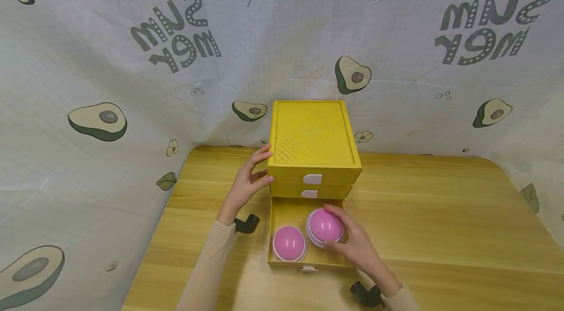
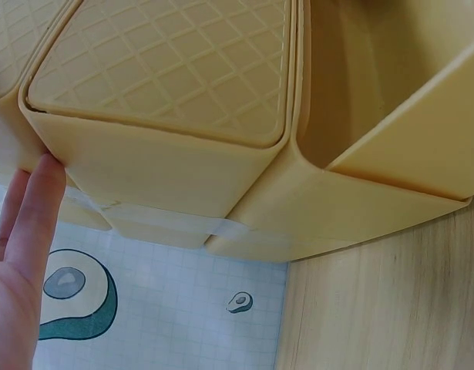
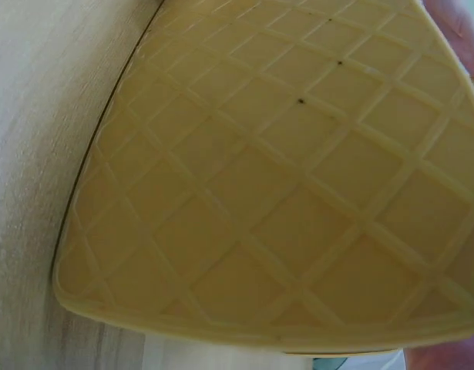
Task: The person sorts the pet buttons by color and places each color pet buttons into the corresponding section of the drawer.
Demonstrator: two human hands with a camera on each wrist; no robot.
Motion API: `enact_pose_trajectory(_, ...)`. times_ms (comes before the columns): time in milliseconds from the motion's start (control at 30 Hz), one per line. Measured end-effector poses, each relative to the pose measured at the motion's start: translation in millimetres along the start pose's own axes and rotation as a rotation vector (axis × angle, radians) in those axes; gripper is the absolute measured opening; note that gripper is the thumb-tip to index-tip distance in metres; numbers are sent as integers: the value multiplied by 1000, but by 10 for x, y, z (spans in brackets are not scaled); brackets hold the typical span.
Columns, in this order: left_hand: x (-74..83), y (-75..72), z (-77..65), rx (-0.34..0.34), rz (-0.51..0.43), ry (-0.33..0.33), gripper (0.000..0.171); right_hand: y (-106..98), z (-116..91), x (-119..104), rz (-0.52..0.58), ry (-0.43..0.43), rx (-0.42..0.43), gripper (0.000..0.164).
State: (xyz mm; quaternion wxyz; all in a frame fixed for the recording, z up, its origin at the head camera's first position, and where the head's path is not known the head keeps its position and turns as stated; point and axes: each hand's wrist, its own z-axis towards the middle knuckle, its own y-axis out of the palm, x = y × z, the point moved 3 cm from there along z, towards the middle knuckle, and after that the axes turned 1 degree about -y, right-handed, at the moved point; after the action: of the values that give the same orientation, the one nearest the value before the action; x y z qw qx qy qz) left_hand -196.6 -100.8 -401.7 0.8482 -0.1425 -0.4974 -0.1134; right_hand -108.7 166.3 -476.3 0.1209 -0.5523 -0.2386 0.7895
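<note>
A yellow cabinet (image 1: 315, 134) with stacked drawers stands on the wooden table, its bottom drawer (image 1: 282, 210) pulled out. In that drawer are two round pink-domed items with white rims. My right hand (image 1: 359, 247) grips the right one (image 1: 325, 225), thumb and fingers on either side of it. The other pink dome (image 1: 289, 243) sits at the drawer's front left. My left hand (image 1: 248, 181) rests its extended fingers against the cabinet's left side; the left wrist view shows its fingers (image 2: 40, 204) touching there. In the right wrist view, the drawer's lattice-patterned wall (image 3: 283, 193) hides most of the right hand.
A cloth (image 1: 282, 46) printed with avocados hangs behind the table. The wooden tabletop (image 1: 440, 218) stretches to the right of the cabinet. White tabs (image 1: 312, 179) mark the drawer fronts. A dark wrist-camera mount (image 1: 367, 295) sits by the right wrist.
</note>
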Motion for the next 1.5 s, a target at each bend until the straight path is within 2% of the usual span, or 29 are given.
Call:
enact_pose_trajectory(300, 67, 15, 12, 4, 31, 7, 53, -23, 21, -44, -99, -140, 17, 76)
enact_pose_trajectory(467, 75, 21, 17, -1, 29, 11, 53, -23, 29, -44, -103, -150, 6, 67)
enact_pose_trajectory(567, 74, 25, 17, -3, 24, 8, 52, -29, 17, -30, -64, -136, -4, 60)
enact_pose_trajectory(700, 69, 24, 12, -3, 24, 10, 52, -56, -9, -39, 83, -108, -21, 51)
enact_pose_trajectory(800, 63, 22, 7, -4, 29, 15, 53, -86, -39, -87, 207, -121, -36, 48)
enact_pose_trajectory(900, 58, 21, 3, -5, 30, 21, 53, -121, -77, -146, 275, -153, -51, 47)
enact_pose_trajectory(1233, 70, 26, -14, -3, 36, 28, 53, -223, -204, -276, 375, -170, -87, 47)
enact_pose_trajectory(1500, 101, 37, -13, -2, 36, 23, 53, -255, -292, -399, 371, -204, -180, 48)
